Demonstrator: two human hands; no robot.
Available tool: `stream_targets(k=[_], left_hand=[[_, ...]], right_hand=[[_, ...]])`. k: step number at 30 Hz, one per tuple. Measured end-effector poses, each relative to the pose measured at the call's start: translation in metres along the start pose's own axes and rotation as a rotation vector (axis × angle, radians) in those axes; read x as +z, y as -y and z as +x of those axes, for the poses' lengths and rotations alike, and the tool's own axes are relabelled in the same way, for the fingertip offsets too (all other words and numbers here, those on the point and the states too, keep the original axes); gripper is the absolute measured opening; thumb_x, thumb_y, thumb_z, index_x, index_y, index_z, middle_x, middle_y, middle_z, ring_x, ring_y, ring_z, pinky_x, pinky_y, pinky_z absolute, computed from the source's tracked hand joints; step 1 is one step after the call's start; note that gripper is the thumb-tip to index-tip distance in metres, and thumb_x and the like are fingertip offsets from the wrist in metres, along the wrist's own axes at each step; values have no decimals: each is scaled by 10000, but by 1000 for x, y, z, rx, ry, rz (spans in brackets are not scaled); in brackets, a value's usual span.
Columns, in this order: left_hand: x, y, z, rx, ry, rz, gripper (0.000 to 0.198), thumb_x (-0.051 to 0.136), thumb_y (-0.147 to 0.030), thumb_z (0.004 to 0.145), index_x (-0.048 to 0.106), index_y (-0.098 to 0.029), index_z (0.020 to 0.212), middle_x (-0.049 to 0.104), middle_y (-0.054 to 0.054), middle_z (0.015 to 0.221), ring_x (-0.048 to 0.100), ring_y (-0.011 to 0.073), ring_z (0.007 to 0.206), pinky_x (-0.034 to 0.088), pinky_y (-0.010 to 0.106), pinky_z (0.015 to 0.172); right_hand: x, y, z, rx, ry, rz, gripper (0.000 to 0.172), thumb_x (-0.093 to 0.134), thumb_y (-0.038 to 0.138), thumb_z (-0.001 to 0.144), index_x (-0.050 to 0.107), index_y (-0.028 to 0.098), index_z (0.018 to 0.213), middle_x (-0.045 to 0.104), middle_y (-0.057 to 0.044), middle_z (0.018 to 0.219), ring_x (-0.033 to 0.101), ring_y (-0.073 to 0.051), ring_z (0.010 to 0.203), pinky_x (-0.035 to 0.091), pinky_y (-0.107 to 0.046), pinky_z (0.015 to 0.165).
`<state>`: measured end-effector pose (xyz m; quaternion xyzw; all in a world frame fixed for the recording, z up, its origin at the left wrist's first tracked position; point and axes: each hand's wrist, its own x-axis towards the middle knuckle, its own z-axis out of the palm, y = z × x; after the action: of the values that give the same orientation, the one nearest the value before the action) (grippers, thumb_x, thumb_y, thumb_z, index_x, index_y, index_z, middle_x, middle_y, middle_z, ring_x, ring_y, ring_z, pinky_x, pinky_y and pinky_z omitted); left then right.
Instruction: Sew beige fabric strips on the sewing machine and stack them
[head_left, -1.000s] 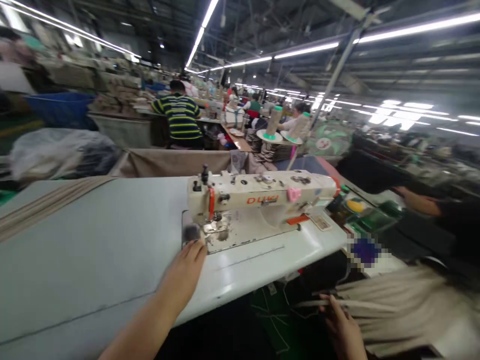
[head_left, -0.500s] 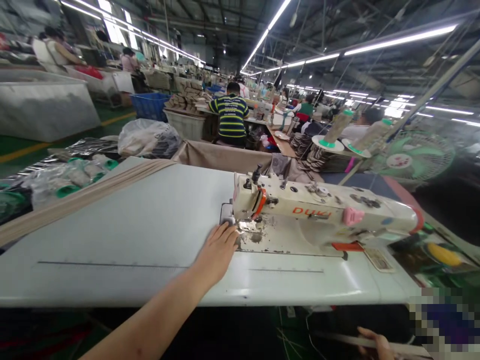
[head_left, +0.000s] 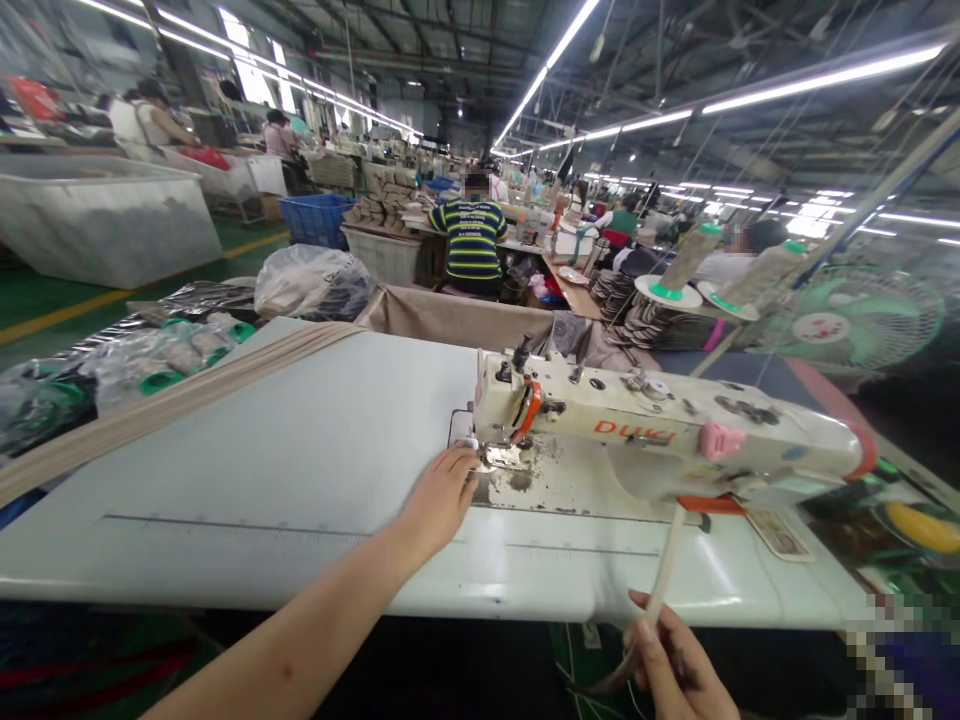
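My left hand lies on the sewing machine's bed, its fingers stretched toward the presser foot. Its fingertips partly hide what is under them. The cream sewing machine has orange trim and stands over the pale tabletop. By the table's front edge at lower right, my right hand pinches a narrow pale fabric strip between thumb and fingers. One end of the strip points up over the tabletop, while its darker part hangs below the hand.
A bundle of long beige strips lies across the table's left side. Behind the table is a beige cloth-lined bin. Thread cones and a green fan stand at right. A co-worker in a striped shirt sits ahead.
My right hand has risen and moved left from below the table to its front edge, bringing the strip upright. The left hand stays by the presser foot, its fingers slightly more bent.
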<state>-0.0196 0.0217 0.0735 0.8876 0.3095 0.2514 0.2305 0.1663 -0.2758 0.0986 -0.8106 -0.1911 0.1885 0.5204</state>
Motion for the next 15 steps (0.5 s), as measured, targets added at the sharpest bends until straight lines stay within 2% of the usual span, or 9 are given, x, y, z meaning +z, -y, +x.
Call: stream_targets(k=[2,5,7,9,12,15], left_hand=[[0,12,17,-38,-1,-31,308,516,-201,954,614,-207,1247,597,88,1391,513,224,1380,446,454,1241],[0,30,49,-67,14,-15,349,541,-198,925,619,-167,1264,595,114,1395,495,236,1392,422,443,1250],[-1,39,70,-73,29,-3,385,547,-199,915,615,-165,1292,573,115,1433,457,240,1427,378,445,1272],[-3,44,87,-75,46,6,418,563,-206,904,608,-187,1319,566,99,1449,441,234,1439,357,427,1277],[-4,45,105,-85,60,13,476,631,-236,879,591,-215,1353,576,87,1444,454,243,1424,360,402,1259],[-3,42,116,-109,65,20,539,700,-266,850,579,-226,1373,572,103,1448,468,287,1411,351,433,1250]], right_hand=[[20,7,-4,-21,98,-1,771,711,782,733,728,184,1220,711,-29,743,633,-189,647,566,-277,648],[52,22,-10,-138,270,-91,687,616,725,852,730,183,1258,723,-44,754,671,-215,706,593,-313,780],[72,34,-13,-237,384,-176,644,547,651,925,680,190,1353,759,-65,854,709,-232,798,588,-338,873],[90,47,-16,-309,474,-233,605,497,542,975,562,223,1485,778,-82,1075,734,-242,984,570,-345,945],[110,65,-16,-351,562,-272,546,459,399,1001,495,269,1529,699,-77,1351,666,-239,1241,520,-350,1042],[124,76,-13,-337,591,-305,507,440,348,1001,550,233,1483,708,-99,1337,670,-260,1241,514,-373,1046]])
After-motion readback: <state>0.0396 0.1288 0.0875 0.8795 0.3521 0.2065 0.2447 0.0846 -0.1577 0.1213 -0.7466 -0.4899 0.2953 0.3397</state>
